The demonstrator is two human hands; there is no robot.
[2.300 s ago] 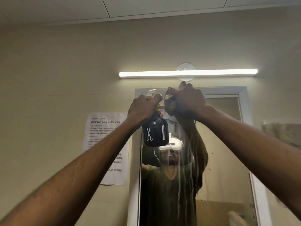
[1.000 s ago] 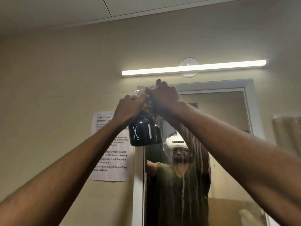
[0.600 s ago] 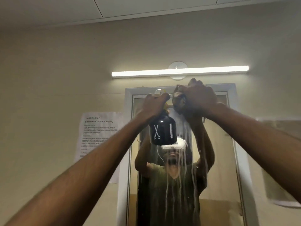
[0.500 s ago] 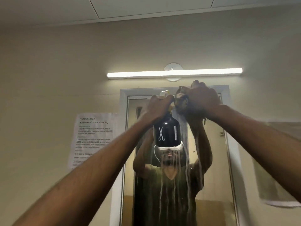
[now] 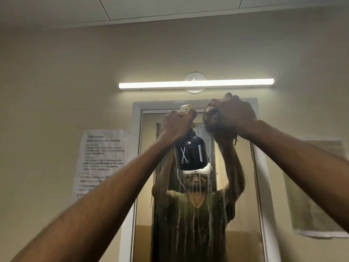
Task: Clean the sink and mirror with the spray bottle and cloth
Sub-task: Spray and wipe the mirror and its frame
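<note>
Beige bathroom wall, strip light (image 5: 196, 84) above a tall mirror (image 5: 243, 186) streaked with white runs of cleaner.

Both hands are raised at the mirror's top edge, just below the strip light. Left hand (image 5: 177, 124) is wrapped round the neck of the black spray bottle (image 5: 190, 155), which hangs upright in front of the glass, its long axis vertical and its pale nozzle at the top. Right hand (image 5: 235, 115) is clenched on a bunched dark cloth (image 5: 210, 118), held at the glass right of the bottle; whether it presses the glass I cannot tell. Drips run down from this level, so the unwiped glass lies below the cloth, and the right hand is the nearer one for the wiping, probably a downward stroke. Left of the mirror hangs a printed instruction sheet (image 5: 103, 159). No sink is in view.
</note>
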